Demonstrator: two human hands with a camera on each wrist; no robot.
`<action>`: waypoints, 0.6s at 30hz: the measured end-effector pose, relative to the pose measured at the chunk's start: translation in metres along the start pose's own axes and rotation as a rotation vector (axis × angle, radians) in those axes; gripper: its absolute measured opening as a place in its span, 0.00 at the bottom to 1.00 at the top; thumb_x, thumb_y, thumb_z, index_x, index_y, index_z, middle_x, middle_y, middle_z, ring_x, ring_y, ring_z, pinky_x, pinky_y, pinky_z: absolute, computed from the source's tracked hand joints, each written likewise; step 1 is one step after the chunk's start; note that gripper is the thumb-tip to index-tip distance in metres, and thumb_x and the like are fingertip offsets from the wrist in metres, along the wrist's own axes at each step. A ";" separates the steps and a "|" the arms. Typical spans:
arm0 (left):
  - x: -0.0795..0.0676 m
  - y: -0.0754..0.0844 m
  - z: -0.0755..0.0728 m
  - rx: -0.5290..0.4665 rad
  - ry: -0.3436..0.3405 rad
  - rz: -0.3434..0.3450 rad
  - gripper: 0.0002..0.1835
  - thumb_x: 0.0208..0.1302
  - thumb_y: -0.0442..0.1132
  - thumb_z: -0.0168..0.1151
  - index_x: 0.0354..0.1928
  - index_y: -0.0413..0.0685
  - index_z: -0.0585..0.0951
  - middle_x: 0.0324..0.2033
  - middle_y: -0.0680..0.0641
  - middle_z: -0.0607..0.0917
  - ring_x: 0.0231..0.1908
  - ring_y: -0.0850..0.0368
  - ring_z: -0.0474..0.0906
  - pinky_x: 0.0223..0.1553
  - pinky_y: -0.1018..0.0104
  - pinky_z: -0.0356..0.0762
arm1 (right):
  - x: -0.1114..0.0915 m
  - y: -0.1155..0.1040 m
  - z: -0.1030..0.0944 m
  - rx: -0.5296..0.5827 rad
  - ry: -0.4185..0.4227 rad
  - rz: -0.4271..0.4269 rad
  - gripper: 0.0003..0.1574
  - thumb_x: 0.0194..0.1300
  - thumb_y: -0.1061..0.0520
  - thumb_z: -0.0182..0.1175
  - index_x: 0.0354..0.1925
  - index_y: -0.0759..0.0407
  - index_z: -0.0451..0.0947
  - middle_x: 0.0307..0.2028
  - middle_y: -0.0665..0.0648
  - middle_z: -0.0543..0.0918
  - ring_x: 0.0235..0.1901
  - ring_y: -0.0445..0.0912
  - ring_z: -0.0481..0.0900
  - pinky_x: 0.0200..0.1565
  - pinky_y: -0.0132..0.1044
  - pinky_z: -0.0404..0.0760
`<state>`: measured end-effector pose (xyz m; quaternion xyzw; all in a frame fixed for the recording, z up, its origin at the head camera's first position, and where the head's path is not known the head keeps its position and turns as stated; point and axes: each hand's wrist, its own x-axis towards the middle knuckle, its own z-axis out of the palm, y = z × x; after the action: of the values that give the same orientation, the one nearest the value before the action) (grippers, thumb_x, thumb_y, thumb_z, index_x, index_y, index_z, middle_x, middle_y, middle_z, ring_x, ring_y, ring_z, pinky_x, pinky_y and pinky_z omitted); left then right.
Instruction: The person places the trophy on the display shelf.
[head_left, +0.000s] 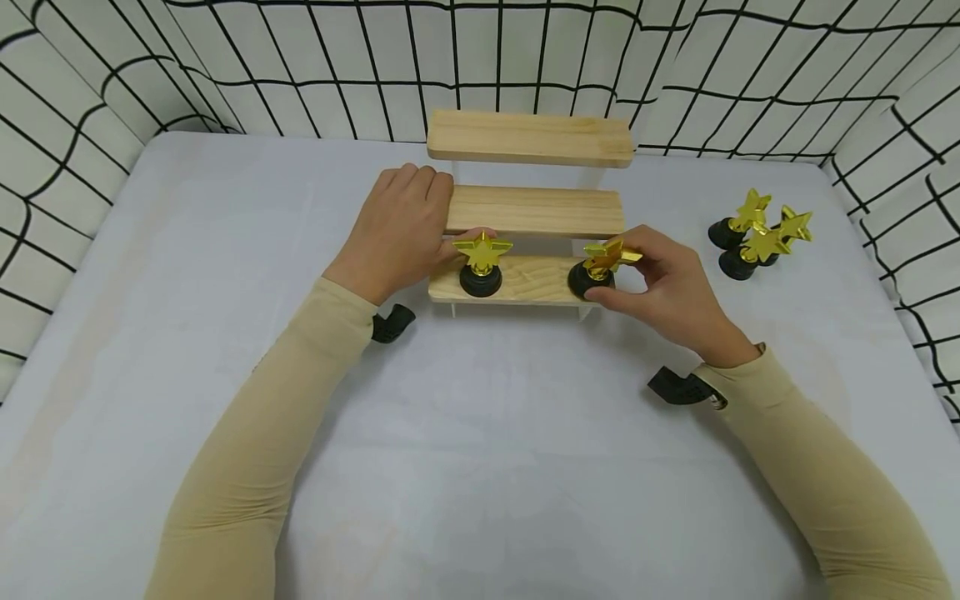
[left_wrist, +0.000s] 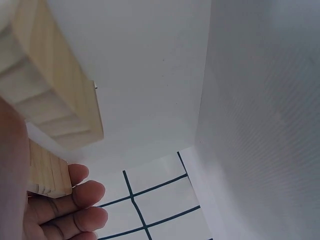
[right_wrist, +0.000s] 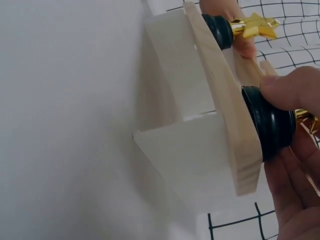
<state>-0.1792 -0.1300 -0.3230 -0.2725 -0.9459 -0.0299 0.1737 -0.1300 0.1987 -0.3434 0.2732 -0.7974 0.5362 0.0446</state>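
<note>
A three-step wooden display stand [head_left: 536,208] with white supports stands on the table. My left hand [head_left: 397,225] grips the left end of its middle board; in the left wrist view the fingertips [left_wrist: 90,195] curl round behind a board [left_wrist: 50,172]. One gold star trophy [head_left: 482,262] with a black base stands on the left of the lowest board, close to my left thumb. At that board's right end, my right hand [head_left: 667,287] pinches a second star trophy [head_left: 592,279]. Its black base [right_wrist: 272,122] meets the wood in the right wrist view.
Three more star trophies [head_left: 757,237] stand close together at the right of the white-covered table [head_left: 480,467]. A black wire grid [head_left: 405,75] runs along the back and both sides. The top board [head_left: 528,137] carries no trophy.
</note>
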 end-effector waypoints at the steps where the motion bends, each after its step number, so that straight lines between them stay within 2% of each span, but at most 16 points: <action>1: 0.000 0.000 0.000 -0.001 -0.002 -0.001 0.34 0.72 0.65 0.57 0.46 0.33 0.74 0.36 0.38 0.79 0.39 0.41 0.72 0.51 0.49 0.72 | 0.000 0.000 0.001 -0.001 -0.002 0.003 0.29 0.46 0.77 0.77 0.48 0.69 0.80 0.43 0.45 0.83 0.46 0.38 0.83 0.54 0.24 0.81; 9: -0.001 0.000 0.001 -0.004 -0.014 0.004 0.34 0.67 0.61 0.67 0.48 0.33 0.74 0.38 0.38 0.80 0.40 0.41 0.72 0.52 0.49 0.72 | 0.000 -0.002 0.009 -0.019 0.027 0.028 0.31 0.47 0.75 0.78 0.50 0.68 0.81 0.45 0.41 0.83 0.46 0.36 0.82 0.55 0.25 0.82; 15: -0.001 0.000 0.001 0.002 0.006 0.007 0.34 0.68 0.62 0.65 0.48 0.33 0.74 0.38 0.38 0.80 0.40 0.42 0.72 0.50 0.50 0.73 | 0.000 -0.002 0.013 -0.004 0.042 0.027 0.30 0.47 0.76 0.77 0.50 0.69 0.80 0.45 0.42 0.83 0.46 0.37 0.81 0.54 0.24 0.82; 18: 0.000 0.000 0.000 -0.002 0.002 0.002 0.34 0.68 0.62 0.64 0.48 0.34 0.74 0.38 0.38 0.80 0.40 0.42 0.72 0.51 0.50 0.72 | 0.000 -0.002 0.014 0.000 0.046 0.039 0.31 0.48 0.75 0.77 0.52 0.68 0.80 0.45 0.43 0.83 0.42 0.39 0.80 0.52 0.24 0.81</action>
<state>-0.1793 -0.1298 -0.3233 -0.2736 -0.9454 -0.0309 0.1747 -0.1255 0.1855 -0.3477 0.2452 -0.8013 0.5432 0.0525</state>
